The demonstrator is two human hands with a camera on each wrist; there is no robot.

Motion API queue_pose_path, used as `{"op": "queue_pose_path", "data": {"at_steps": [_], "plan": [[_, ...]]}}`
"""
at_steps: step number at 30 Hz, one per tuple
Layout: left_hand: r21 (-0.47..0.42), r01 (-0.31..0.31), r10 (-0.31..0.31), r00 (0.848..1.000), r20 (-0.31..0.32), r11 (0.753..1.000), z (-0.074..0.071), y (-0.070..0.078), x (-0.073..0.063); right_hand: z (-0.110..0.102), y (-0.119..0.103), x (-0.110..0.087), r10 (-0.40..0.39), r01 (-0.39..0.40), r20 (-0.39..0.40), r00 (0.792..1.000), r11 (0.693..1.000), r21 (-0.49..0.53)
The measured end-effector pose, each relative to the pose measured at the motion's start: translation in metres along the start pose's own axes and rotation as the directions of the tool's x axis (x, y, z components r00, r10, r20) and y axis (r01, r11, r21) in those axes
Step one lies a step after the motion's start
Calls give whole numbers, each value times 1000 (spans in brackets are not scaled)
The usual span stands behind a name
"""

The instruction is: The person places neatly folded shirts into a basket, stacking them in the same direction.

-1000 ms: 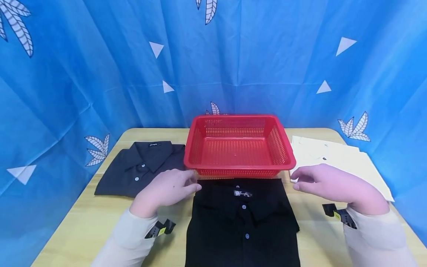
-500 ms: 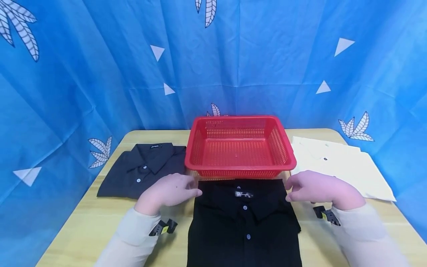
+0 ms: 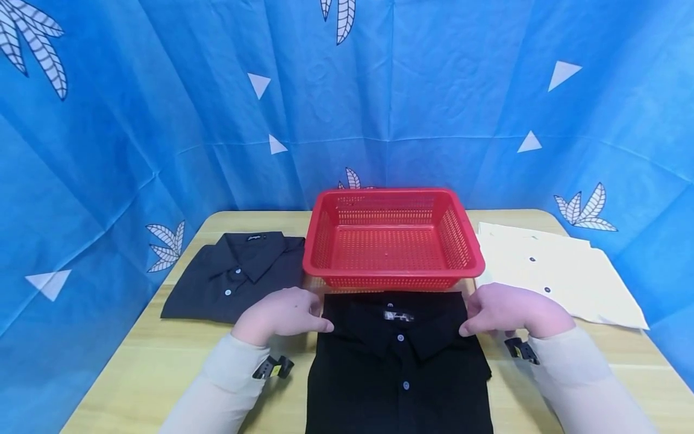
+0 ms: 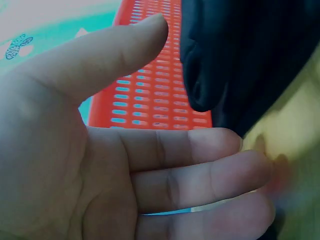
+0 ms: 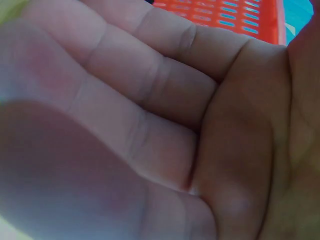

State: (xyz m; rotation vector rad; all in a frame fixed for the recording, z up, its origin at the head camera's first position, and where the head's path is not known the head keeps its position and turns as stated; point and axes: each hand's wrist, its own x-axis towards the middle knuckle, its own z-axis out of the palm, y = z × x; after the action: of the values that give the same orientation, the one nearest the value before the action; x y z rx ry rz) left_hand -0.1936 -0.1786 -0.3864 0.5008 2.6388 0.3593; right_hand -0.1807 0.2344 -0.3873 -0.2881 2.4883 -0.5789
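A folded black shirt point(image 3: 379, 361) with a collar and pale buttons lies in the middle of the table. At its upper left corner is my left hand point(image 3: 284, 313), thumb tip over the shirt's edge in the head view. The left wrist view shows thumb and fingers spread apart, with dark shirt cloth point(image 4: 220, 60) beyond the fingertips. My right hand point(image 3: 512, 310) is at the shirt's upper right corner, its thumb tip overlapping the edge. In the right wrist view its fingers point(image 5: 130, 80) extend loosely and hide most of what lies beyond them.
A red plastic basket point(image 3: 393, 274) stands just behind the black shirt. On the left lies a folded dark grey shirt point(image 3: 217, 289), and on the right folded cream shirts point(image 3: 575, 277). A blue curtain point(image 3: 347, 108) hangs behind the wooden table point(image 3: 141, 374).
My right hand has moved left, from beside the cream shirts to the black shirt's right corner. My left hand has shifted slightly right and down to the left corner.
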Motion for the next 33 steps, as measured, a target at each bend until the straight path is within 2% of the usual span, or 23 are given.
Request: {"op": "queue_pose_path", "data": {"at_steps": [6,13,17,22,26,33], "plan": [[20,-3,3,999,32,1000,4,2,2,3,1,7,3,-3,20,1000,1000,-7],[12,-15,14,999,40,1000,10,7,6,11,-3,12,-55,56,30,998,998,-32],[19,25,-25,1000,9,999,16,9,9,17,-5,17,-75,76,24,997,997,-34],[116,61,-55,997,-52,991,26,13,12,22,-5,22,-67,67,-6,998,995,-69],[169,74,-64,996,-64,983,30,16,13,25,-8,23,-80,77,-29,996,992,-102],[198,9,2,998,-58,980,33,18,16,29,-16,23,-83,77,-39,996,988,-136]]}}
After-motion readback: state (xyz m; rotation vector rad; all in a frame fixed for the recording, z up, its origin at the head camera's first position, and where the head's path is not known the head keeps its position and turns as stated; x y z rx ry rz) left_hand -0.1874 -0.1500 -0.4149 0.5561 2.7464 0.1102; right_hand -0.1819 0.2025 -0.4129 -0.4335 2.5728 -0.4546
